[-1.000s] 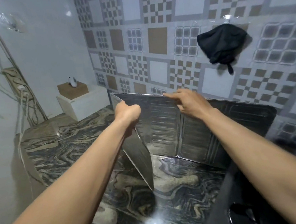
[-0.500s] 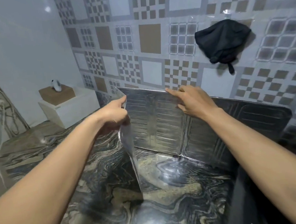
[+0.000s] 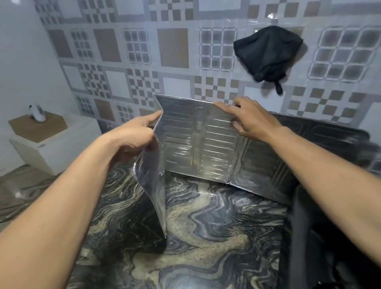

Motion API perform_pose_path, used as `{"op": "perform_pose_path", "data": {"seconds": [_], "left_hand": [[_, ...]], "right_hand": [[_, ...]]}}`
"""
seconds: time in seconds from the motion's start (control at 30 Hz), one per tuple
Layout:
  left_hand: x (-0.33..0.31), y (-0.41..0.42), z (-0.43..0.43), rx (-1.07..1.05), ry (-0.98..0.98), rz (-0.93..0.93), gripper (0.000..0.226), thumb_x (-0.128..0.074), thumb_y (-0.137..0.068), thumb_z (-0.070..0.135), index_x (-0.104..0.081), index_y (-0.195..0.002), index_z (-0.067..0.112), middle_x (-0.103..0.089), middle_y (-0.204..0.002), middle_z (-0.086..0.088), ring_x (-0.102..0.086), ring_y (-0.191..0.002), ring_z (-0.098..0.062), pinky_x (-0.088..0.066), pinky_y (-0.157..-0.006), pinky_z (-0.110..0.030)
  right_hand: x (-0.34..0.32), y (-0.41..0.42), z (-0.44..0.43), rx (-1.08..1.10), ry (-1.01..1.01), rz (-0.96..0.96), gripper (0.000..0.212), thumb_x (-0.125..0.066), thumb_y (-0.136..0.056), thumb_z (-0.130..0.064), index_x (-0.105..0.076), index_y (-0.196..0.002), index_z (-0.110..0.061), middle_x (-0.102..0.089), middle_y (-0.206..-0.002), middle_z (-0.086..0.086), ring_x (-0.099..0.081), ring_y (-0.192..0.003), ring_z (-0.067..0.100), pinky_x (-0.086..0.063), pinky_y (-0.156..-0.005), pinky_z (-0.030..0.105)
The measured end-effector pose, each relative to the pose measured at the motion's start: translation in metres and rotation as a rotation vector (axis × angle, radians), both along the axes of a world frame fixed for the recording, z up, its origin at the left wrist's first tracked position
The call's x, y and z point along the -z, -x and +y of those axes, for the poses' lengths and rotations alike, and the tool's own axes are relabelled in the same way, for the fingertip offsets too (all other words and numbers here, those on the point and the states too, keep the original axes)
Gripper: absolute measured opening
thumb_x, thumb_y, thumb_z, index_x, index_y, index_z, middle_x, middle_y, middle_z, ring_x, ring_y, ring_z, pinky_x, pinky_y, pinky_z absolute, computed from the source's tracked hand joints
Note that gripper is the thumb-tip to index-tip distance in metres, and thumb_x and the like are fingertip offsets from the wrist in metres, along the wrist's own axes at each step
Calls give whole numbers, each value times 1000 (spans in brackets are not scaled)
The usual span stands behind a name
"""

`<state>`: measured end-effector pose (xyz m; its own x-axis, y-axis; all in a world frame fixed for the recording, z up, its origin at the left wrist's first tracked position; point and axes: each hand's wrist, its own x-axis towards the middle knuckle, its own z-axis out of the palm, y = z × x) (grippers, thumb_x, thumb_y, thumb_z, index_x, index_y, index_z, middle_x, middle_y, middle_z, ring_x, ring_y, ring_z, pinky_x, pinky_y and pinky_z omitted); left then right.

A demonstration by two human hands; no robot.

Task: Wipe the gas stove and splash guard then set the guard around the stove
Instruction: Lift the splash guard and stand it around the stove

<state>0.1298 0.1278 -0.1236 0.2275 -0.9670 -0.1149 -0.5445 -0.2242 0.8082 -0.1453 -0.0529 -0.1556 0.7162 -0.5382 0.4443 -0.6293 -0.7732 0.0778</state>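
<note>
A folding silver foil splash guard [image 3: 198, 143] stands on the dark marbled counter [image 3: 195, 248] against the tiled wall. Its left panel [image 3: 152, 185] is bent forward, toward me. My left hand [image 3: 135, 135] grips the top of that left panel at the fold. My right hand [image 3: 249, 117] holds the top edge of the middle panel, fingers over the rim. The guard's right panel [image 3: 313, 146] runs on behind my right arm. The black gas stove [image 3: 317, 260] shows only partly at the lower right, under my right forearm.
A black cloth [image 3: 267, 53] hangs on the tiled wall above the guard. A white box [image 3: 54, 145] with a brown top and a small white object stands at the far left of the counter.
The view has swung left. My left hand shifted from the left panel's outer top edge to the fold, and that panel now bends more forward. My right hand kept its hold.
</note>
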Motion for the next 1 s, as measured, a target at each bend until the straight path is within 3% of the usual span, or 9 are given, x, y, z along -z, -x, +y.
{"op": "perform_pose_path", "data": {"seconds": [0.13,0.33,0.47,0.63,0.77,0.8,0.87,0.93,1.0], "left_hand": [[-5,-1,-13,-1,3,0,103,-56,-65,-9,-33,-149,45,-65,-127,-3,-59,-80,-27,-47,-70,-41],[-3,-14,-23,-8,1,13,102,-58,-66,-15,-33,-153,33,-45,-152,-4,-59,-116,-29,-49,-95,-45],[5,-16,-18,19,-29,76,99,-55,-72,-21,-32,-154,29,-51,-146,-9,-63,-110,-26,-52,-90,-40],[11,-12,-17,65,-104,103,96,-55,-73,-20,-42,-147,41,-68,-124,-13,-64,-109,-41,-46,-98,-64],[10,7,-19,114,-123,79,92,-58,-74,-16,-50,-138,50,-76,-98,-7,-73,-79,-34,-61,-65,-47],[11,13,-19,126,-123,87,92,-57,-74,-16,-50,-137,51,-76,-99,-7,-73,-78,-34,-61,-62,-47],[13,31,-18,166,-124,129,94,-55,-74,-19,-50,-138,50,-69,-121,-14,-69,-102,-38,-56,-84,-60],[15,51,-17,191,-119,165,97,-51,-74,-23,-47,-142,47,-57,-141,-12,-61,-116,-31,-48,-100,-56],[15,71,-18,210,-110,170,99,-50,-75,-25,-46,-143,46,-50,-146,2,-59,-120,-27,-51,-98,-49]], "right_hand": [[-4,0,-3,39,22,30,81,-56,-89,-1,-27,-154,-39,-37,-98,2,-45,-90,28,-33,-76,33],[-2,-15,-8,20,80,71,78,-54,-90,-3,-27,-155,-38,-43,-102,6,-44,-89,28,-37,-78,36],[5,-20,-18,-17,22,103,79,-58,-90,-8,-25,-155,-38,-35,-99,-2,-40,-87,22,-41,-82,38],[10,7,-28,32,-84,107,79,-63,-92,-14,-25,-153,-45,-37,-100,-3,-39,-90,19,-41,-82,37],[10,44,-29,66,-99,102,78,-64,-90,-11,-30,-153,-41,-42,-98,0,-45,-90,21,-41,-76,35],[10,55,-28,78,-98,104,76,-65,-91,-13,-30,-153,-41,-44,-99,0,-48,-92,22,-42,-75,35],[10,74,-25,107,-91,104,73,-65,-92,-17,-31,-153,-38,-49,-106,3,-53,-98,25,-48,-79,40],[8,83,-22,119,-96,90,73,-66,-93,-20,-30,-154,-37,-52,-112,5,-55,-102,26,-50,-86,44],[10,88,-18,112,-103,65,72,-65,-94,-18,-29,-153,-40,-50,-108,3,-51,-98,24,-47,-85,41]]}}
